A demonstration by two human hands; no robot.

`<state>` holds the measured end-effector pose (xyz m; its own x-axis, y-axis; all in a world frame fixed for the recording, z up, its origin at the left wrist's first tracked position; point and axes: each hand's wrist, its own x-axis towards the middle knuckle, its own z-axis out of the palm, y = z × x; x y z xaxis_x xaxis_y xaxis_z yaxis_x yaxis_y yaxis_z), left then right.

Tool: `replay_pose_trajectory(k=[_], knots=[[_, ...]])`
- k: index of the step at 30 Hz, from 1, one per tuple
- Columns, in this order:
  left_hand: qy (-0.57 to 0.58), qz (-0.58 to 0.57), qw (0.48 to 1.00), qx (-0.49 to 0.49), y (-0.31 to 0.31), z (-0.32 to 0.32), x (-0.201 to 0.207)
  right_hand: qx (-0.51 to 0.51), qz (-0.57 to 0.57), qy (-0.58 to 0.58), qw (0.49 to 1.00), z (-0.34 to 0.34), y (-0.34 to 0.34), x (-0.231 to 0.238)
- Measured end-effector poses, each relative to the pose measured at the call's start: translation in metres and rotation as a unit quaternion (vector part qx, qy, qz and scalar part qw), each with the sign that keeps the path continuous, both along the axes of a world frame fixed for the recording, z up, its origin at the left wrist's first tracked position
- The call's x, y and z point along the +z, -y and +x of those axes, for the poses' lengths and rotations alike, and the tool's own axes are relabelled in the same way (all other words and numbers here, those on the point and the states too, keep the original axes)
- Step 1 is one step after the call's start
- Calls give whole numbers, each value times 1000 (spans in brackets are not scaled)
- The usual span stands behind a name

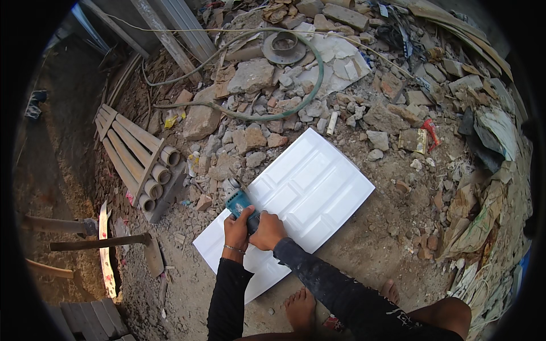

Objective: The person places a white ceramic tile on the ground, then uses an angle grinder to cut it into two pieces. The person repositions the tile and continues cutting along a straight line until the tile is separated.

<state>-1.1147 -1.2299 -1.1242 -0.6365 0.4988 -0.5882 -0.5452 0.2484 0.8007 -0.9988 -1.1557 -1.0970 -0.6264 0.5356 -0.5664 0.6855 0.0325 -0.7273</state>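
Grinder (238, 202) in teal and black is what your fingers are closed around, with both hands on it: your left hand (236, 230) wraps the side of the body, thumb laid along it, and your right hand (269, 232) grips the dark rear end, knuckles up. How far the fingertips wrap beneath, you cannot tell from this view. The tool lies directly ahead of your left hand and up to the left of your right, so your left is the nearer of the two to the metal head (231, 184). Its long axis slants from your right palm, at the lower right, toward that head at the upper left. The white panel (324, 176) beneath runs the other way, its long side rising from lower left to upper right, so the two axes cross roughly square. The head sits at the panel's far long edge, the one facing the rubble (248, 139); whether it touches the panel or clears it slightly, you cannot tell. The panel lies on the ground (352, 256), raised blocks up, just ahead of your bare foot (300, 307), with most of its surface stretching off to the tool's right. A bundle of pipes (133, 153) lies well apart, to the left.
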Motion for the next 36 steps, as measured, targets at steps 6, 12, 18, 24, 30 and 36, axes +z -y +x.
replay_pose_trajectory(k=[6,12,18,24,30,36], knots=[[0,-2,1000,25,-2,2,4,-1,-4,5,1000,-1,0,-1],[4,-8,1000,18,-1,0,7,-14,16,2,1000,-2,4,-7],[3,-9,1000,14,-1,-1,5,-3,15,-2,1000,0,3,-8],[5,1,1000,12,1,0,5,-2,5,-1,1000,3,3,-5],[3,-9,1000,11,1,4,7,2,0,10,1000,4,2,-2],[3,-12,1000,9,1,8,9,-3,-9,5,1000,9,3,0]])
